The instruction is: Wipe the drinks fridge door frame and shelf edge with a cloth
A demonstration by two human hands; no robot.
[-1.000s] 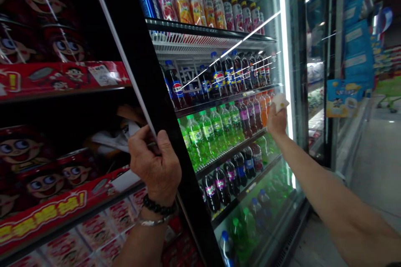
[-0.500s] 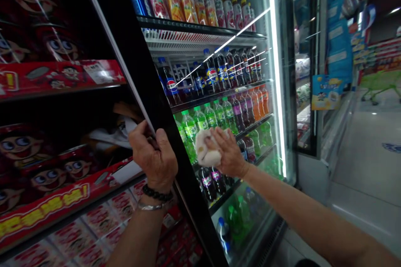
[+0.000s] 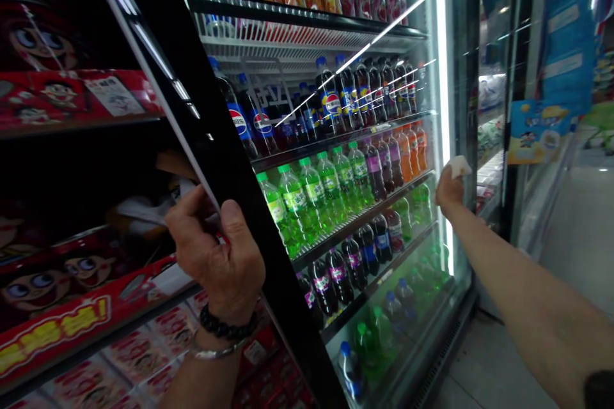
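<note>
My left hand (image 3: 218, 259) is closed around the edge of the black fridge door frame (image 3: 263, 243), thumb on the near face and fingers curled behind. A dark beaded bracelet and a silver bangle circle that wrist. Over at the right side of the glass door, my right hand (image 3: 449, 190) holds a crumpled white cloth (image 3: 460, 167) near the bright vertical light strip (image 3: 444, 77). Part of the cloth is hidden by the fingers. Behind the glass stand rows of drinks, among them green soda bottles (image 3: 314, 192) and dark cola bottles (image 3: 330, 102).
Red packages with cartoon faces (image 3: 36, 287) fill the shelves at left, close to my left forearm. A blue hanging packet (image 3: 537, 131) is beyond the fridge at right. Tiled floor (image 3: 484, 351) runs along the fridge base.
My right hand has swept the cloth from the middle of the glass to its right side. The left hand keeps its hold on the door edge. The view has shifted slightly.
</note>
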